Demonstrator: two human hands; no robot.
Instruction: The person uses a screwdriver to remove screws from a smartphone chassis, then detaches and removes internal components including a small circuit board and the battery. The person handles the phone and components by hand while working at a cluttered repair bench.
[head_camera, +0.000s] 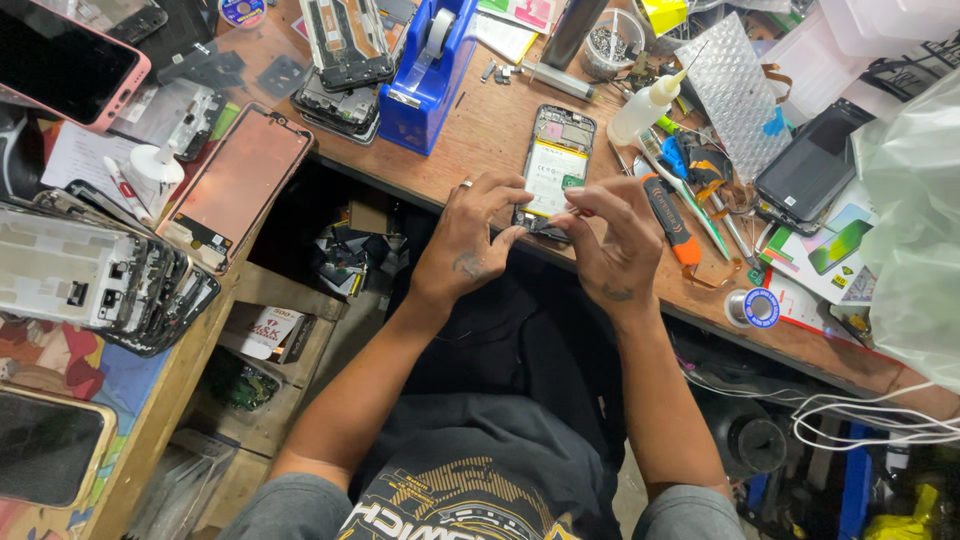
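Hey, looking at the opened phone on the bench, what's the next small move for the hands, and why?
Probably ease the thin tool tip under the part at the bottom end of the opened black phone with the white battery. The left hand pinches the phone's lower edge against the wooden bench, and the right hand holds a small tool right at that end, so the work sits there.

The opened phone (553, 170) lay at the bench's near edge, with both hands closing off its lower end: the left hand (468, 240) from the left, the right hand (612, 238) from the right. Bare wood stayed free to its left, up to the blue tape dispenser (425, 75). On the right, a white squeeze bottle (645, 108), an orange-handled tool (668, 215) and what seemed tweezers crowded close. Beyond it stood a small round tub (612, 40).
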